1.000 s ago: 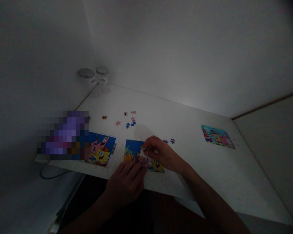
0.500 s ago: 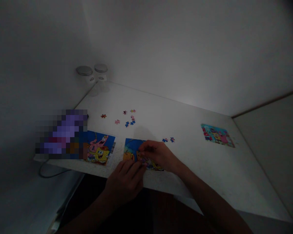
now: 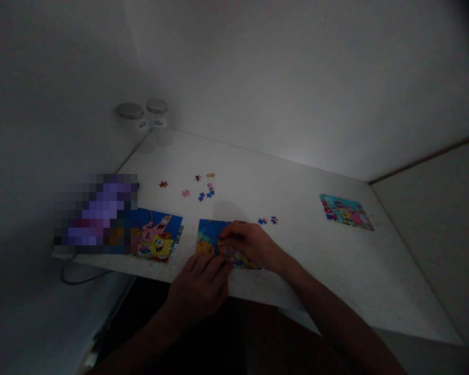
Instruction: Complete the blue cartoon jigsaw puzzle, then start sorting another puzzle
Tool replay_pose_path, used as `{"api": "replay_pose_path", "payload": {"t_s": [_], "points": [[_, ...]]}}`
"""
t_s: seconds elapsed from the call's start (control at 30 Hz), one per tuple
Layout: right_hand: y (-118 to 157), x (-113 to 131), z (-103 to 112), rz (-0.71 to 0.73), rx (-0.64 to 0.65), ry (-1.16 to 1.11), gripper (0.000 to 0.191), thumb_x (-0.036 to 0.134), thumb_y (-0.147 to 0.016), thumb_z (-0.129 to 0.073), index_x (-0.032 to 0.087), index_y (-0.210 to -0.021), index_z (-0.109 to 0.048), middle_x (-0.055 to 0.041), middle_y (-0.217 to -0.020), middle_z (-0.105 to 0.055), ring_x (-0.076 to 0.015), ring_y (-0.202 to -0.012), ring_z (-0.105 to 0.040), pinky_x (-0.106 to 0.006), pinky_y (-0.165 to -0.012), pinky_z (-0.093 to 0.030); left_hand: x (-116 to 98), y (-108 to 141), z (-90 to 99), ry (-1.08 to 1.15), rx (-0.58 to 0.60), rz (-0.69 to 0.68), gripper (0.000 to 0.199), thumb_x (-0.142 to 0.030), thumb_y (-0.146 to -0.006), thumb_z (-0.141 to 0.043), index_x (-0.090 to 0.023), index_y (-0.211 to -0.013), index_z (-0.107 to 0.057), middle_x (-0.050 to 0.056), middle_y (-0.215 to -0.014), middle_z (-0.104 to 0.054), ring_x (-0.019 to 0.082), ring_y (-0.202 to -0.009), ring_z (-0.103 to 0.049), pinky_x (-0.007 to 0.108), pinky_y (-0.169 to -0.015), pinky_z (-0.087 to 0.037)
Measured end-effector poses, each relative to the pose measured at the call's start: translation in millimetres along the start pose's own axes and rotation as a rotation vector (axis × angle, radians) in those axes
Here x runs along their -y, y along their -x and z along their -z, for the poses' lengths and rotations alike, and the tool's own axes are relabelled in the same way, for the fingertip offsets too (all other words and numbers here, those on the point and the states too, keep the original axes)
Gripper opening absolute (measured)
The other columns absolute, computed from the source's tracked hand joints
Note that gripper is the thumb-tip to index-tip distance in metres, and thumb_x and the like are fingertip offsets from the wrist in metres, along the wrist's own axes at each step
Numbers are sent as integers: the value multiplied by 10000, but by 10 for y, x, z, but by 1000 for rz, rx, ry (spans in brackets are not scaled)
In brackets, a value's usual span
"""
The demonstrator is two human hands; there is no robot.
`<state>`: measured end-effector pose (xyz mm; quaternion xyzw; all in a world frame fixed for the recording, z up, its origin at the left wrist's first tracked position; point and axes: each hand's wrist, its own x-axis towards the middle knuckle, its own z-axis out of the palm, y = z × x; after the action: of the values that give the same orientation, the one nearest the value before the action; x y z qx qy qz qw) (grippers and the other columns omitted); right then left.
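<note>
Jigsaw pieces (image 3: 230,253) bunched under both hands, 6 o'clock on the desk (image 3: 305,265).
Left hand (image 3: 197,294) and right hand (image 3: 254,245) meet over a blue cartoon picture (image 3: 208,237), fingers (image 3: 222,263) curled inward; can't tell if they're gripping a piece. Likely thin card: light, stiff, easily nudged, so pinch by the edges. Loose pieces (image 3: 205,196) sit at 12 o'clock from the hands.

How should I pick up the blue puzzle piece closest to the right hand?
Pinch the blue puzzle piece by its knobby edges, coming from above on the side toward the right hand. It lies flat and thin on the white table, so probably only its edges can be caught, and another blue piece sits beyond it.
</note>
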<state>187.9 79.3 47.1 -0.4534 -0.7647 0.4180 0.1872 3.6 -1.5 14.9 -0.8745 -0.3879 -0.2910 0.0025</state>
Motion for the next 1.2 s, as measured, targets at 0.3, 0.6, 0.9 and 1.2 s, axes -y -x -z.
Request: {"api": "replay_pose_path", "payload": {"t_s": [0.3,0.6,0.9,1.2], "points": [[7,28,-32,107,-16,168,159,98,-874,-539,189,-888,-669,-37,-869,-642,-160,-841,-585,-290,-781,-472,4,-23,-17,29,-24,4,259,-191,-888,-478,-167,-1088,-640,58,-1057,-666,223,-933,-562,380,-814,-442],[8,-37,-50,254,-99,219,84,187,-891,-559,191,-863,-638,-45,-867,-600,-164,-849,-559,-292,-773,-475,-6,-13,-20,36,-19,17,259,-186,-900,-468,-170,-1092,-640,49,-1049,-673,220,-931,-566,386,-826,-438],[2,-112,266,272,-327,173,143,175,-887,-520,184,-953,-646,-62,-914,-618,-170,-890,-575,-315,-791,-470,9,10,-15,37,-13,-6,287,-203,-921,-445,-167,-1145,-621,45,-1111,-662,229,-970,-554,402,-858,-422],[139,-305,568,1,46,44,65,244,-797,-663,185,-800,-635,-12,-828,-583,-133,-748,-559,-272,-694,-459,31,37,-54,45,-23,-18,290,-198,-935,-423,-165,-1141,-625,52,-1138,-656,234,-992,-550,406,-864,-409]]}}
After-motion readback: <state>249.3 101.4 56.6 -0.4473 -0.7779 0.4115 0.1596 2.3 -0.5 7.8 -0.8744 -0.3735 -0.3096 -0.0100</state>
